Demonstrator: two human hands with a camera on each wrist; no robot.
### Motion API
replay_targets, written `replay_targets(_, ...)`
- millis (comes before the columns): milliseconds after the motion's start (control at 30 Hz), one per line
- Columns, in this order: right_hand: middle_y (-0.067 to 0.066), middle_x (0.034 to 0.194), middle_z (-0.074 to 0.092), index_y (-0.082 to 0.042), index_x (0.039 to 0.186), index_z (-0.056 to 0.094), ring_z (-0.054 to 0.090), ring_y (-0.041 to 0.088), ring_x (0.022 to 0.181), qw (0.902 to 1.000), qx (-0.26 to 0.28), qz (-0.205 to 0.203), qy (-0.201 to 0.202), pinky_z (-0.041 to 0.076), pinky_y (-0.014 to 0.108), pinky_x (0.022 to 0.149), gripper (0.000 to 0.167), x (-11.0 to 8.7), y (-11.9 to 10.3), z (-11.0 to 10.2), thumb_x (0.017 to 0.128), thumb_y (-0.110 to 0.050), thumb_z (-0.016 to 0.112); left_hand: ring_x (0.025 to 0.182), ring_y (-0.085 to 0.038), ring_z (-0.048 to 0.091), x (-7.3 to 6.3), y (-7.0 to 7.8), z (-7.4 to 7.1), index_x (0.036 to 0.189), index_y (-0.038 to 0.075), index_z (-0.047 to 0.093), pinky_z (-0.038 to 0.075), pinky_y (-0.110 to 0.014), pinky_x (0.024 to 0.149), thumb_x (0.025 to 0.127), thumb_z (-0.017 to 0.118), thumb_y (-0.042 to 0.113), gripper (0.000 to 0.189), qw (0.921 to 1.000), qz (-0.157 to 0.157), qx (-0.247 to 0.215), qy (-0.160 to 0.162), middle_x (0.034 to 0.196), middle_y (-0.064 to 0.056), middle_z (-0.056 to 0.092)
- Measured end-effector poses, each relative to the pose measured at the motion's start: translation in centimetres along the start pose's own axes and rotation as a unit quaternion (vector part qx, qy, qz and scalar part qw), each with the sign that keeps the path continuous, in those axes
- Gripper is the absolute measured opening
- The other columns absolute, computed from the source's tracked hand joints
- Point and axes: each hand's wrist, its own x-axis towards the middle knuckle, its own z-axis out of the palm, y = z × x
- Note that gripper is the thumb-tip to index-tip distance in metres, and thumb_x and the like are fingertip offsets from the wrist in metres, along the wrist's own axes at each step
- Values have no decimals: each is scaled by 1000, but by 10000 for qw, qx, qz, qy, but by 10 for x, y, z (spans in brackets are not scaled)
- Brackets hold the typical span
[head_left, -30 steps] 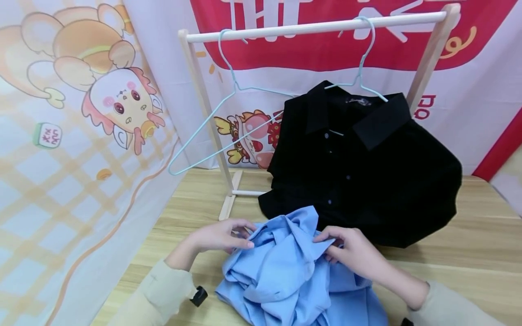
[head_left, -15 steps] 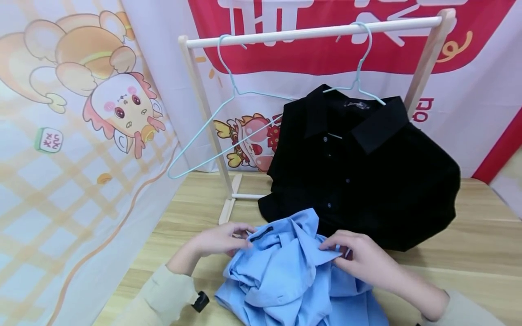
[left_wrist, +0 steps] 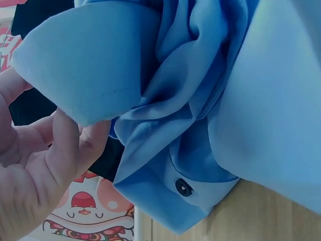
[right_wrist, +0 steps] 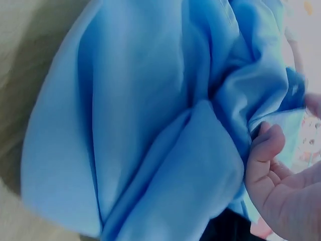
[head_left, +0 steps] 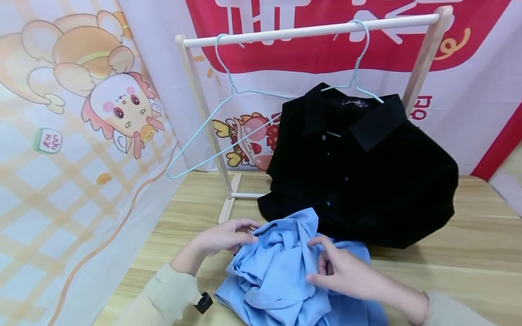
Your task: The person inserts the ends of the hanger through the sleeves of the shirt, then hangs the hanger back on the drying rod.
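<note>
A crumpled light-blue shirt (head_left: 281, 271) lies on the table in front of me. My left hand (head_left: 222, 237) pinches its collar at the left, near a dark label inside the neck. In the left wrist view, the left hand's fingers (left_wrist: 65, 135) hold the edge of a blue flap (left_wrist: 95, 65), and a dark button shows on the cloth below. My right hand (head_left: 346, 271) is over the shirt's right side, index finger reaching to the collar and thumb apart from it. In the right wrist view, bent fingers (right_wrist: 266, 145) touch the collar's edge.
Behind the shirt, a wooden rack (head_left: 314, 31) carries two pale-green hangers. The left hanger (head_left: 200, 131) is bare; a black shirt (head_left: 367, 181) hangs on the right one, its lower part reaching the table (head_left: 461, 271). A printed cloth (head_left: 122, 113) stands at the left.
The right hand has let go of the collar point and shifted left and down, with its index finger and thumb now spread. The left hand stays at the collar; the inner label has come into view.
</note>
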Motion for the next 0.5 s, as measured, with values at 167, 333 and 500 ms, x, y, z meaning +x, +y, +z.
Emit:
replay_targets(167,-6,74,56,-6,144,36,51,9,56,10000,12,-49,57,42,25,49,62,3,-2,3,91,-7,68,64,-11,46,0,2,1,142,-4,52,42,-21,57,99,63,16,48,9999,87,104,75,105,-8,57)
replay_targets(333,-6,75,57,-4,141,45,50,6,57,9983,-398,-275,316,43,25,49,55,1,-5,-11,89,-1,65,64,-11,48,-2,6,-3,141,-2,54,44,-23,55,99,63,15,46,9994,230,136,222,109,-12,55)
replay_targets(500,-6,81,60,-6,131,60,53,6,61,9942,-807,-285,658,48,26,51,41,0,-6,-33,91,1,63,74,-14,55,-6,6,-7,142,-2,53,52,-26,61,99,62,13,46,9990,208,21,395,110,-13,54)
